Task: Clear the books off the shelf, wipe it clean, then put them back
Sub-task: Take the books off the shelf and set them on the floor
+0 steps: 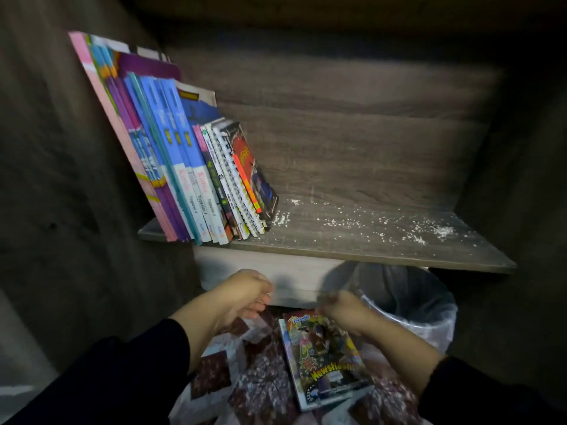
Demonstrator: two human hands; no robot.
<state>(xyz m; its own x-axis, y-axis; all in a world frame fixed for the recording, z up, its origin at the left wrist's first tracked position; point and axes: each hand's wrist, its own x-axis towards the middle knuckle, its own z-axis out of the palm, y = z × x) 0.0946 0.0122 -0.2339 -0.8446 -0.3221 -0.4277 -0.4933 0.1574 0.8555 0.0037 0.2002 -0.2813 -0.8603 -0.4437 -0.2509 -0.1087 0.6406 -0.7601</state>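
Observation:
A row of several books (184,161) leans left against the shelf's left wall on the dark wooden shelf (368,243). White crumbs and dust (399,228) lie scattered over the bare right part of the shelf. Below the shelf, a stack of colourful comic books (325,360) lies on a patterned cloth. My left hand (245,296) hovers below the shelf edge, fingers loosely apart and holding nothing. My right hand (340,308) is just above the top edge of the comics; it is blurred, and its grip cannot be made out.
A bin lined with a clear plastic bag (411,305) stands under the shelf at the right. A pale box or drawer front (276,271) sits beneath the shelf behind my hands. The patterned red and white cloth (245,378) covers the floor area.

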